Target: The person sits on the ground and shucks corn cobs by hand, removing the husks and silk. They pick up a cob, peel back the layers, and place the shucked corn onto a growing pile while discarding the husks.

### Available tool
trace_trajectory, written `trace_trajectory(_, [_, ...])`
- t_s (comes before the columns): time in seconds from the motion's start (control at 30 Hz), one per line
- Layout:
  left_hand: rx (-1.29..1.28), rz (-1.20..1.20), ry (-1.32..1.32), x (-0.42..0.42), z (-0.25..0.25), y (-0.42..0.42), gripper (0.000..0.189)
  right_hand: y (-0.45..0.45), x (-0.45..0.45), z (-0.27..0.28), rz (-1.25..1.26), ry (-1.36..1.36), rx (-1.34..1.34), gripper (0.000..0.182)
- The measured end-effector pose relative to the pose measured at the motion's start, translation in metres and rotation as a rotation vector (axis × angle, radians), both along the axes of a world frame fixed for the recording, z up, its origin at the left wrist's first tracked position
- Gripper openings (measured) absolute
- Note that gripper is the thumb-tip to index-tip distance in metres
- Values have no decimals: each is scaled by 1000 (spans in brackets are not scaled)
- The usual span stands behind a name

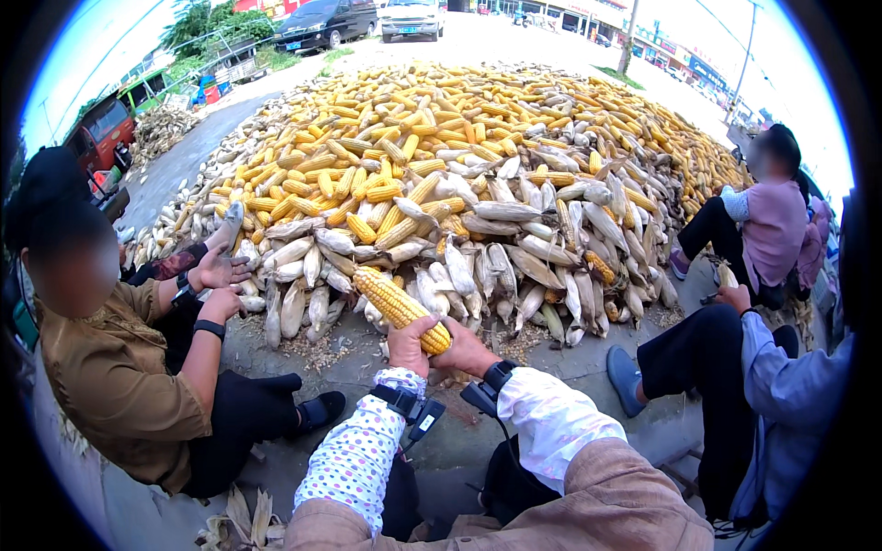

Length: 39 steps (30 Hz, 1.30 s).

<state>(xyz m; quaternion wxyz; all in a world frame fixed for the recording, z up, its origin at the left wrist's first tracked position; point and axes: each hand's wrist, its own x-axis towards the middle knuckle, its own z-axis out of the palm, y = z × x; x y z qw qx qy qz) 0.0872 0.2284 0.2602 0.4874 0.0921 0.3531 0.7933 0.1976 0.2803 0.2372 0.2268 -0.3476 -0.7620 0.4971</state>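
A husked ear of yellow corn point(396, 303) points up and to the left in front of me, its kernels bare. My left hand point(408, 346) grips its lower end from the left, thumb on top. Against the same end, from the right, my right hand point(466, 350) is closed around the butt, with its fingers partly hidden. Just beyond my hands rises a big heap of corn; pale ears still in dry husks point(455, 268) lie along its near edge, and bare yellow ears point(386, 186) cover the top.
At left sits a person in a brown shirt point(117, 365), hands raised. To the right a person in blue sleeves point(778, 386) holds an ear, with a person in pink point(775, 220) farther back. Loose husks point(248, 523) lie at lower left. Vehicles point(412, 19) stand behind the heap.
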Motion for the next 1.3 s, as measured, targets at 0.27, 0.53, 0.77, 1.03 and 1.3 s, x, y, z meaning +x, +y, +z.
trace_trajectory(0.27, [199,-343,-47,-17,26,-10,50,-6,1,11,-83,9,-132,43])
trace_trajectory(0.53, [249,-361,224,-24,54,-23,75,-13,14,49,2,79,-178,37])
trace_trajectory(0.77, [239,-184,165,-36,56,-22,61,-27,3,51,17,-40,-107,38])
trace_trajectory(1.03, [88,-15,526,-16,61,-19,39,-30,-1,12,89,56,-428,38])
trace_trajectory(1.3, [-14,5,731,0,56,-15,44,-9,3,-65,61,176,-284,52])
